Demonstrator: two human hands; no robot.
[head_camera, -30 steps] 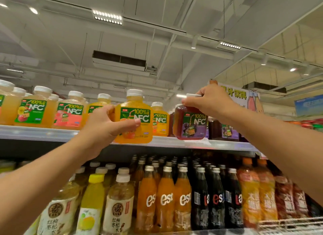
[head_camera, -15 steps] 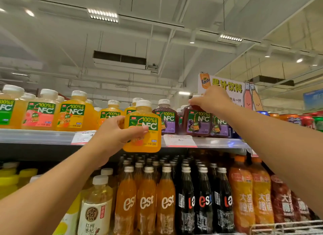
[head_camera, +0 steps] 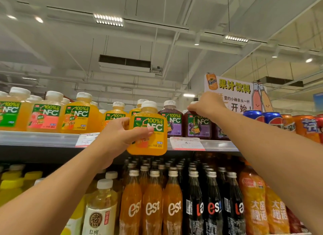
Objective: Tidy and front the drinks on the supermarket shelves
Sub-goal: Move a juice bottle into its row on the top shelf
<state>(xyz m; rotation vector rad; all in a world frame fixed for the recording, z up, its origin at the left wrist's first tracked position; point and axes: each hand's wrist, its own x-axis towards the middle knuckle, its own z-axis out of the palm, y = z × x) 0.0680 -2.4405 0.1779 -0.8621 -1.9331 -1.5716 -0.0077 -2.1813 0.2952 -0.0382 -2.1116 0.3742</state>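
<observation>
My left hand (head_camera: 120, 135) grips an orange NFC juice bottle (head_camera: 148, 130) with a white cap, held in front of the top shelf edge (head_camera: 43, 139), its base hanging below the shelf lip. My right hand (head_camera: 208, 106) grips the cap of a dark purple NFC juice bottle (head_camera: 197, 125) that stands on the top shelf. Another purple NFC bottle (head_camera: 172, 120) stands just left of it. More orange and pale NFC bottles (head_camera: 76, 113) line the shelf to the left.
Blue and orange cans (head_camera: 272, 119) stand at the right of the top shelf under a Fanta juice sign (head_camera: 232, 93). Price tags (head_camera: 186, 144) hang on the shelf edge. Below stand est bottles (head_camera: 152, 199), dark cola bottles (head_camera: 213, 203) and yellow tea bottles (head_camera: 101, 208).
The view has shifted right along the shelf. My left hand has drawn the orange bottle forward and lower off the shelf edge. My right hand stays on the purple bottle's cap.
</observation>
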